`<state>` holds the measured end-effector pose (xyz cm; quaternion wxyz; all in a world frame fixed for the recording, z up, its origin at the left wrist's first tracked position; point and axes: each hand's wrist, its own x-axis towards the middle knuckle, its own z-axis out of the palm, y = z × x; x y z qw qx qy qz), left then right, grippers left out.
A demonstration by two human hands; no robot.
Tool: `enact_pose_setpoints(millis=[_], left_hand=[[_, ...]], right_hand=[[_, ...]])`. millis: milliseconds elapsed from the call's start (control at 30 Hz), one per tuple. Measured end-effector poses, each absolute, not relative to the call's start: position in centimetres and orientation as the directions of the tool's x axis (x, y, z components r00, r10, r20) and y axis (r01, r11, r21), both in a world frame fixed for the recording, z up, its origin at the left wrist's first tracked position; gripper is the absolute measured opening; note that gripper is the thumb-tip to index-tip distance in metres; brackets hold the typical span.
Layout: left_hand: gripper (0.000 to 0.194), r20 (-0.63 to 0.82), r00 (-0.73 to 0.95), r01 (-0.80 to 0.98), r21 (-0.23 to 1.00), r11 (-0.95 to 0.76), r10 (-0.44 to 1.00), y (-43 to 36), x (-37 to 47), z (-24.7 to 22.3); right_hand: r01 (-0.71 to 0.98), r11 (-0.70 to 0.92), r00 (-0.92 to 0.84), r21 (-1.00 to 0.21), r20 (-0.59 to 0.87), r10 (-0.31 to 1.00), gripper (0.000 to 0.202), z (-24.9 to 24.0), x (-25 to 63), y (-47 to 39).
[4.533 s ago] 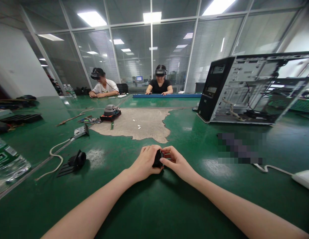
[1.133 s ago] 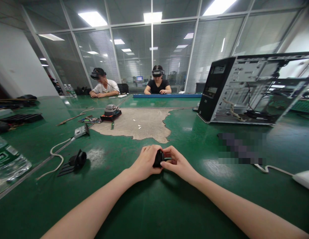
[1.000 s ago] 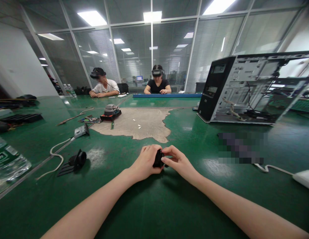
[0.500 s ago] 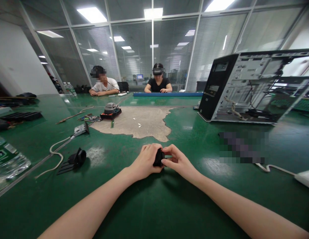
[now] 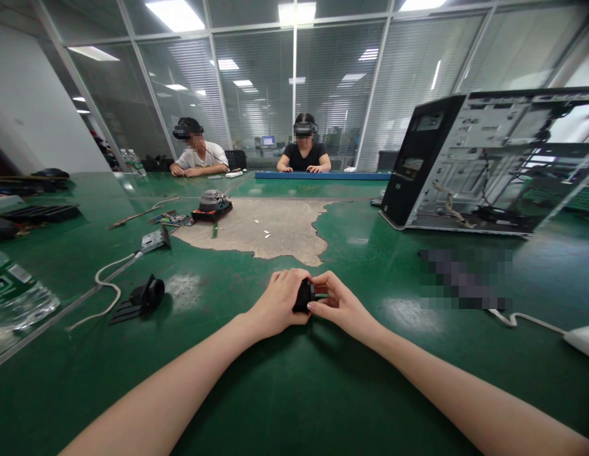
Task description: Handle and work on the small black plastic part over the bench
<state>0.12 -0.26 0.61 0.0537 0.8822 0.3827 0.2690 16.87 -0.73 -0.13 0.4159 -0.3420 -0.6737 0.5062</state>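
My left hand is closed around a small black blocky part, low over the green table in front of me. Much of the part lies hidden under the palm and fingers, so its exact kind does not show. From the right, the thumb and fingertips of my right hand pinch at the part's right side. A black plastic piece with a round ring and slats lies left of my hands. Beyond both hands spreads a bare beige patch of the tabletop.
An opened computer case stands at the right. On the left are a water bottle, a metal bracket with a white cable, and a heatsink fan. Two people sit across the table behind a blue bar.
The whole view has shifted slightly, with the scene sitting a little higher. Both hands keep their hold on the black part; its right edge shows slightly more between the fingers.
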Motion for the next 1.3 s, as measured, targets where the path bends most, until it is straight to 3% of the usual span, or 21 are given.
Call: enact_pose_setpoints(millis=[167,433,667,1000,1300], left_hand=[[0.051,0.444,0.562,0.649,0.286,-0.705,0.698,-0.32,0.17,0.70],[0.052,0.436,0.560,0.655,0.287,-0.699,0.704,-0.28,0.21,0.62],[0.058,0.432,0.575,0.631,0.305,-0.713,0.695,-0.34,0.08,0.69],[0.052,0.442,0.554,0.652,0.297,-0.698,0.706,-0.28,0.21,0.57],[0.053,0.436,0.563,0.649,0.293,-0.702,0.702,-0.37,0.35,0.83]], right_hand=[[0.030,0.240,-0.399,-0.970,0.209,0.893,0.018,-0.37,16.78,-0.49],[0.081,0.216,-0.386,-0.973,0.169,0.907,0.028,-0.36,16.70,-0.33],[0.017,0.222,-0.422,-0.975,0.194,0.885,0.022,0.12,16.97,-0.71],[0.082,0.210,-0.382,-0.974,0.164,0.909,0.025,-0.19,16.72,-0.42],[0.039,0.247,-0.407,-0.968,0.211,0.889,0.018,0.01,16.77,-0.73]])
